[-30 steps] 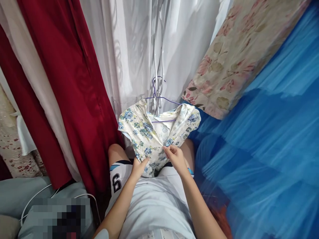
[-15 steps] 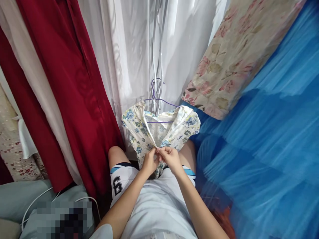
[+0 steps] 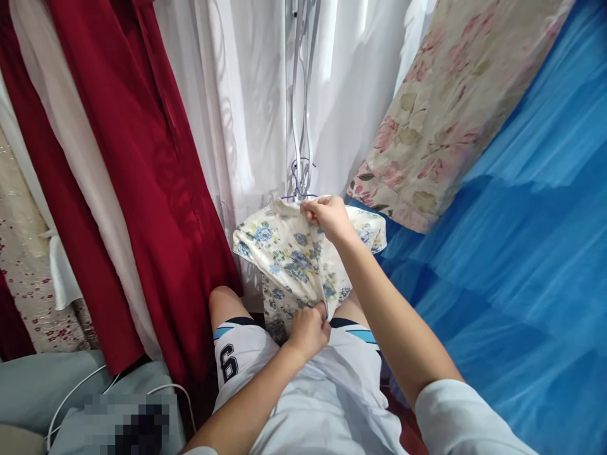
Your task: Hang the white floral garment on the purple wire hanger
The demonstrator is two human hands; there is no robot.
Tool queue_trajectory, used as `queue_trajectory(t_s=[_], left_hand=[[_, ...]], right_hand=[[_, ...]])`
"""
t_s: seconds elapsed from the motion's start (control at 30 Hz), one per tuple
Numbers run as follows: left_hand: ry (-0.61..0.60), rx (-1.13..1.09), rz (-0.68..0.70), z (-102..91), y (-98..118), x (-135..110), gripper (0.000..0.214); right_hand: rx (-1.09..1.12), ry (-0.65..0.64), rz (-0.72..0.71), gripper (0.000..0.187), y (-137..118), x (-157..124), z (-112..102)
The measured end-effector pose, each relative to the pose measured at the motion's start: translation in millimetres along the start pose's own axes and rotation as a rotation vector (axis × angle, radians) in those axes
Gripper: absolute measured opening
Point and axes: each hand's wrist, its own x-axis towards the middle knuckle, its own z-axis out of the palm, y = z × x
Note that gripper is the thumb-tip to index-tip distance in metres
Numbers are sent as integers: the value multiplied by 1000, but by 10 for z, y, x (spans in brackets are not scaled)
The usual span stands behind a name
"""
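Note:
A white blouse (image 3: pixel 296 256) with blue and yellow flowers hangs in front of me, its front edges drawn together. Its purple wire hanger (image 3: pixel 297 180) shows only by the hook and a bit of the shoulder wire. Low on the blouse's front edge, my left hand (image 3: pixel 309 330) is closed on the cloth near my lap. At the neckline, my right hand (image 3: pixel 326 216) pinches the top of the front edge. The cloth between the two hands is pulled into a line. Whether small fasteners lie under my fingers is hidden.
Metal rods (image 3: pixel 303 95) hold the hanger before a white curtain (image 3: pixel 256 95). Dark red drapes (image 3: pixel 156 189) hang at left. A floral cloth (image 3: pixel 417 133) and blue tulle (image 3: pixel 497 253) hang close at right. A white cable (image 3: pixel 71 388) lies over grey cushions (image 3: pixel 47 373) at lower left.
My right hand has moved up from mid-front to the neckline, and my left hand slightly down. The neck opening, wide before, is now closed over, hiding most of the hanger.

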Motion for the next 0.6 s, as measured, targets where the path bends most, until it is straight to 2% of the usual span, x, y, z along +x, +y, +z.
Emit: queue_trajectory(t_s=[0.1,0.17,0.23,0.3,0.33,0.43,0.53,0.6], left_hand=[[-28,-130,-1,-61,-130,34,4],[31,-309,21,-296,-195,129,11],[201,-472,71,-691,-205,300,25],[417,-516,160,-1159,-149,534,36],[483,-496,220,-1382,-101,661,38],[485,-345,398,-1863,65,991,26],[474,-242,468,-2039,175,1149,22],[551,-259,453,-2097,162,1189,23]], right_hand=[[168,-47,60,20,-41,-16,-86],[237,-61,96,20,-12,-112,-110],[262,-67,102,22,31,-235,-92],[249,-71,68,24,73,-342,-39],[236,-72,36,25,95,-378,-6],[171,-72,-83,27,189,-405,101],[12,36,-217,27,372,-381,201],[-106,120,-252,26,528,-402,259]])
